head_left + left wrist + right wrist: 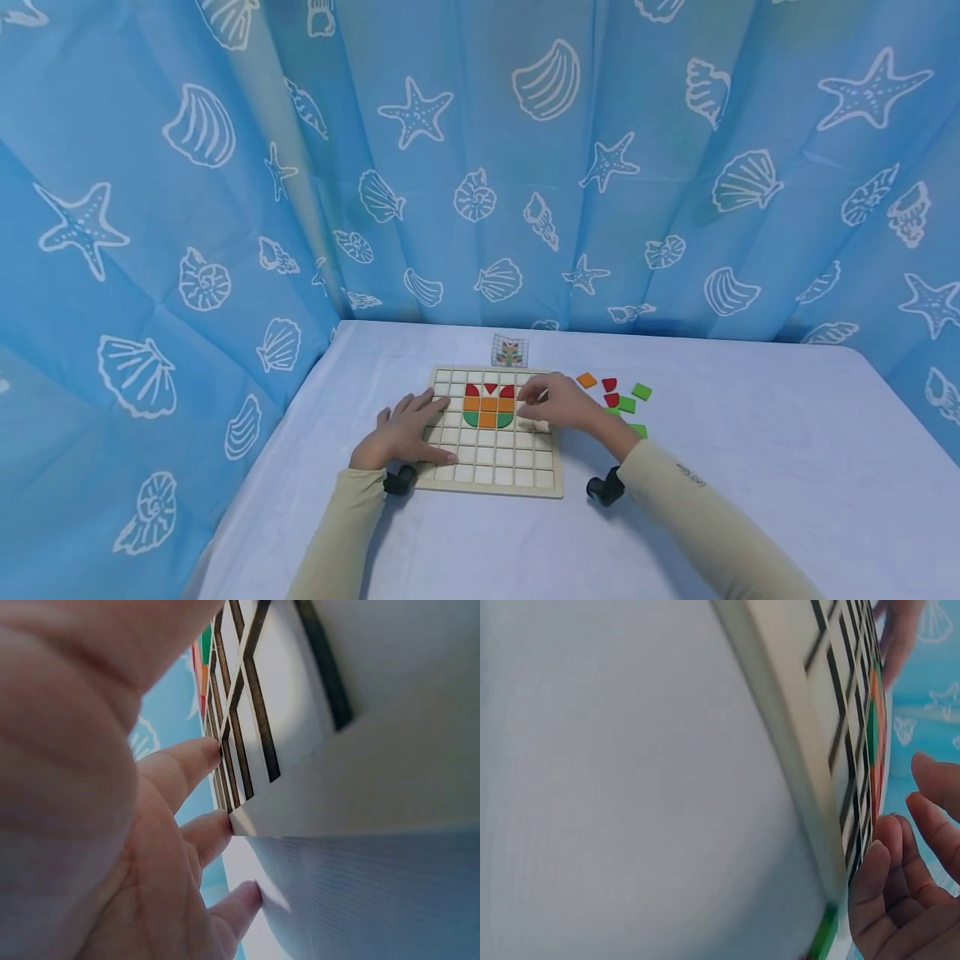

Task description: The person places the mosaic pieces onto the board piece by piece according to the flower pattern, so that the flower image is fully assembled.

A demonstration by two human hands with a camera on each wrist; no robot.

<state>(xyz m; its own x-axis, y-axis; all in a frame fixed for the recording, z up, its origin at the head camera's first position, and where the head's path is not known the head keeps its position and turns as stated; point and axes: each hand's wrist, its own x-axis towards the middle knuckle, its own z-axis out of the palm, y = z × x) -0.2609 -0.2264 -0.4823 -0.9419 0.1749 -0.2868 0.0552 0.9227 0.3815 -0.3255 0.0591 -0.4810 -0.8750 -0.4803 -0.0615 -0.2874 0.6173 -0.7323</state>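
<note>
A square wooden grid board (504,457) lies on the table. In its upper middle sits a pattern of red, orange (488,405) and green (471,418) tiles, with a small red triangle (491,388) between two red curved pieces. My left hand (405,433) rests with spread fingers along the board's left side, its thumb over the lower squares. Just right of the red curved tile (507,391), my right hand (562,402) hovers over the grid. Its thumb and index finger stand apart, and no tile shows between them; the other fingers are loosely bent.
Beyond the board's far edge lies a small printed pattern card (510,352). Loose tiles lie to the right of the board: an orange one (587,380), red ones (610,385) and several green ones (641,391). A blue shell-print curtain (480,275) hangs behind the white-covered table (750,467).
</note>
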